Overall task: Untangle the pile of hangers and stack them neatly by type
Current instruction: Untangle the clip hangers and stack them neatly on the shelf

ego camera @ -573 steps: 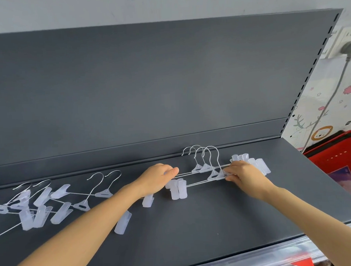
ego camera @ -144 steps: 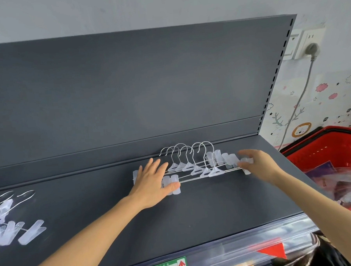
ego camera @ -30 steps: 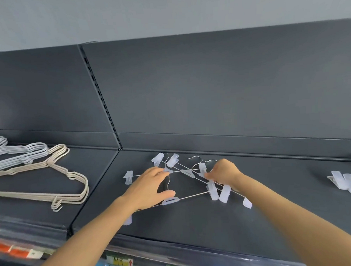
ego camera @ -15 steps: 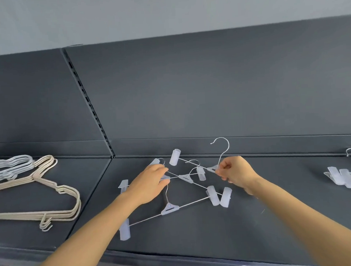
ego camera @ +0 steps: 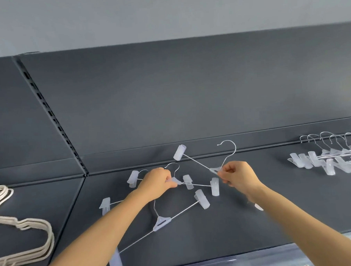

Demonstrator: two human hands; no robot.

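Nearest the front edge of the dark shelf [ego camera: 226, 227], low in the centre of the frame, one clip hanger [ego camera: 161, 222] lies flat, its rod slanting from a clip at lower left up to a clip right of centre. At the far lower left a nested bundle of beige hangers [ego camera: 31, 240] rests on the neighbouring bay of the shelf. Just beyond the flat hanger, the person's left grip [ego camera: 159, 183] is pinched around the plastic hub of a second clip hanger [ego camera: 199, 185], whose rod runs right to a hanging clip. Beside it, right of centre, the right grip [ego camera: 239, 177] pinches the hub of a third clip hanger [ego camera: 194, 162], tilted up off the shelf with its hook in the air and one clip raised toward the rear. Farther off, at the right edge of the frame, a neat row of clip hangers [ego camera: 330, 159] lies along the foot of the grey back panel [ego camera: 188, 91].
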